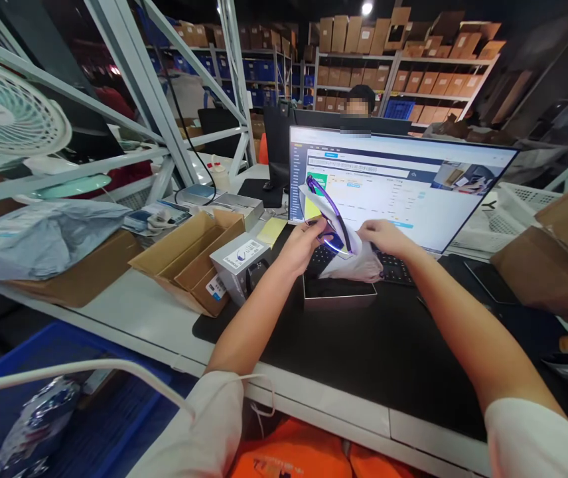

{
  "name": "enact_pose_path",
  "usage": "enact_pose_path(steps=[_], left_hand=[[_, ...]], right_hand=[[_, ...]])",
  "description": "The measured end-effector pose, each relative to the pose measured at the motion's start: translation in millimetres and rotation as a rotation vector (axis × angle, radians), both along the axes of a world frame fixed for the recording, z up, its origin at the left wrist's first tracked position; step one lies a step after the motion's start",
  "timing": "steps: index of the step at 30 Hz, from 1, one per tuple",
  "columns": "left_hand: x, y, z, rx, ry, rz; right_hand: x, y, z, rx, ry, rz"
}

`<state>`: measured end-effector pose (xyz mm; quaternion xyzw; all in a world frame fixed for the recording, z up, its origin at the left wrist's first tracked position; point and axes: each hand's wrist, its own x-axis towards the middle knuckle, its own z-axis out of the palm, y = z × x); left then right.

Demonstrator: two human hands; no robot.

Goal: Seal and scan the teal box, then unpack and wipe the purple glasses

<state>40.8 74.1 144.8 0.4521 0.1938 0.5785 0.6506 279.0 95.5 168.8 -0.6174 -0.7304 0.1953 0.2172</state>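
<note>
My left hand (308, 242) is closed on a slim dark curved band (332, 206) with a purple sheen; its exact kind is unclear. Against that band lies a whitish, translucent plastic bag (354, 265), with its upper edge pinched in my right hand (382, 237). Both hands are raised in front of the monitor (403, 189), over a keyboard (397, 271). Beneath the bag sits an open, dark-lined box (340, 302) with a pale rim. Left of my forearm stands a grey product box (239, 265) with a headset-like picture on it.
An open cardboard carton (184, 265) stands left of the grey box, near a yellow paper (271, 231). On the right are a phone (492, 281) and a large brown carton (537, 272). A blue crate (129, 405) is below the table's left edge. Another person sits behind the monitor.
</note>
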Motion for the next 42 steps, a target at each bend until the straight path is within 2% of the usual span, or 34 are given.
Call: enact_pose_path(steps=[2,4,6,9,12,15,19,23,27,30,32,35,37,39,42], left_hand=[[2,-2,0.5,0.045,0.038,-0.043],[5,-4,0.7,0.104,0.071,-0.092],[8,-5,-0.7,0.15,0.106,-0.152],[12,-5,-6.9,0.186,0.192,-0.254],[19,-5,-15.3,0.179,0.275,-0.332],[26,-7,-21.2,0.147,0.314,-0.374],[26,-10,-20.5,0.14,0.336,-0.402],[17,-8,-14.3,0.193,0.4,-0.466],[11,-4,-11.8,0.305,0.491,-0.514],[11,-2,-12.4,0.335,0.509,-0.511],[12,-2,-11.7,0.3,0.474,-0.465],[14,-10,-7.0,0.233,0.343,-0.303],[17,-21,-2.6,0.233,0.277,-0.241],[22,-36,0.5,0.264,0.265,-0.277],[32,-53,-0.4,0.302,0.291,-0.321]], right_hand=[[7,-10,18.4,0.226,0.19,-0.068],[9,-21,36.0,0.38,0.416,-0.085],[6,-32,48.4,0.429,0.556,-0.083],[-6,-46,54.2,0.471,0.536,-0.147],[-16,-58,48.7,0.375,0.571,-0.15],[-15,-65,38.4,0.164,0.806,-0.1],[3,-73,22.5,-0.1,1.046,-0.015],[22,-85,13.4,-0.33,0.944,0.166],[23,-99,15.5,-0.355,0.728,0.24],[19,-104,17.5,-0.271,0.664,0.154],[19,-105,17.4,-0.153,0.694,0.02],[21,-107,17.6,0.2,0.685,-0.24],[17,-110,17.9,0.449,0.511,-0.361],[8,-116,16.8,0.503,0.313,-0.321],[-11,-121,10.4,0.28,0.269,-0.065]])
